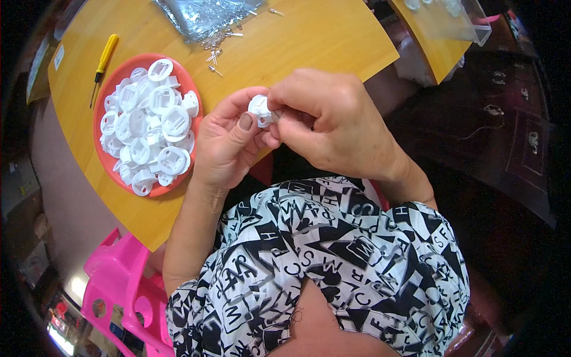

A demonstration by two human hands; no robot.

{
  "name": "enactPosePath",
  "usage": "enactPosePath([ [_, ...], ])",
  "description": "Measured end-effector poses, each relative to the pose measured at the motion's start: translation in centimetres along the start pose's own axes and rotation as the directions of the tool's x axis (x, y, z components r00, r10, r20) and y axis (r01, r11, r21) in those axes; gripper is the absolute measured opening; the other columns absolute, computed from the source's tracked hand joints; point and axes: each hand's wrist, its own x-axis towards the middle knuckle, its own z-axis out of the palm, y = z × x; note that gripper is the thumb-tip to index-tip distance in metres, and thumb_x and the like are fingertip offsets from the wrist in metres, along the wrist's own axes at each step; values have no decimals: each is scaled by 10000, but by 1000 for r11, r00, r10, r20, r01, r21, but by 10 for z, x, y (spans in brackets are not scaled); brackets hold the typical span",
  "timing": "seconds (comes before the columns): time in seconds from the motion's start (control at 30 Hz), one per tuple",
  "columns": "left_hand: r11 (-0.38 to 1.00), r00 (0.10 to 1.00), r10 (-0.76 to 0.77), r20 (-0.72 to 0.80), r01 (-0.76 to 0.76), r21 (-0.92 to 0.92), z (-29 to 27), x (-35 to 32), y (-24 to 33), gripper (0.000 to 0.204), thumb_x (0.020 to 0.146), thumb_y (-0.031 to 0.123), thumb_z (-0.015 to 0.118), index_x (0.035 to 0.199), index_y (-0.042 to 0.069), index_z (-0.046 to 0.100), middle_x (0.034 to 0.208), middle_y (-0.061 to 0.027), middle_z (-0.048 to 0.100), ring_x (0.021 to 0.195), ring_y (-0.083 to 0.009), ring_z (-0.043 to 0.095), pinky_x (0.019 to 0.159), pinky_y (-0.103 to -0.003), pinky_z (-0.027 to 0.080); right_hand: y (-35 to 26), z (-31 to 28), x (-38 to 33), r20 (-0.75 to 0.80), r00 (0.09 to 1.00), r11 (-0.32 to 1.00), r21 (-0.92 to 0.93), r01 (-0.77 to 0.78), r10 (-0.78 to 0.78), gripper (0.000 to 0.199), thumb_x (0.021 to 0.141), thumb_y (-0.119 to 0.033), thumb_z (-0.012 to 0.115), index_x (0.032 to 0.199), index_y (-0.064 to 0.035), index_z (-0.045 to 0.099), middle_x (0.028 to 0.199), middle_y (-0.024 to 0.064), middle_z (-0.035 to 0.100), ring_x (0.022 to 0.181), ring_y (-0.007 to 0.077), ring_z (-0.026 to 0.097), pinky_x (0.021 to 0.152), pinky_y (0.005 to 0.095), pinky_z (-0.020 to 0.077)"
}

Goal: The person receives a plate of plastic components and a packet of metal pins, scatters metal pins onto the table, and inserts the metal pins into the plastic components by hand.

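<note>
A small white round plastic part (259, 106) with a slotted body is held between the thumb and fingers of my left hand (227, 138). Against its right side, the thumb and index finger of my right hand (336, 122) are pinched together. Something thin shows between those fingertips, too small and covered to name. Left of my hands, a red-orange round plate (159, 190) carries a heap of similar white plastic parts (140, 122). Beyond my hands lie several small metal clips or pins (215, 43), spilling from beside a clear plastic bag (193, 21).
A yellow-handled screwdriver (106, 55) lies left of the plate on the wooden table (309, 38). A pink plastic chair (122, 268) stands at the lower left. At the upper right, a clear plastic bin (470, 24) sits on another wooden surface. Dark drawers (505, 119) stand at the right.
</note>
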Motion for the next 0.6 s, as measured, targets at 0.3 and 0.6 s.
enactPosePath([
  [0.3,998,999,53,9,-53,33,-1,1,-2,396,930,134,584,1267,-44,479,1007,-150,629,818,-194,641,773,-299,547,2,2,-2,-5,1000,1000,-26,-14,13,109,743,50,599,848,21,601,697,113,568,596,226,587,543,302,457],
  [0.6,1000,1000,14,13,-14,9,1,1,0,389,938,159,572,1255,-52,489,979,-159,631,833,-199,641,750,-289,549,7,5,-2,0,989,970,-196,146,-149,204,713,50,631,894,-11,559,724,110,524,636,287,551,559,348,442],
])
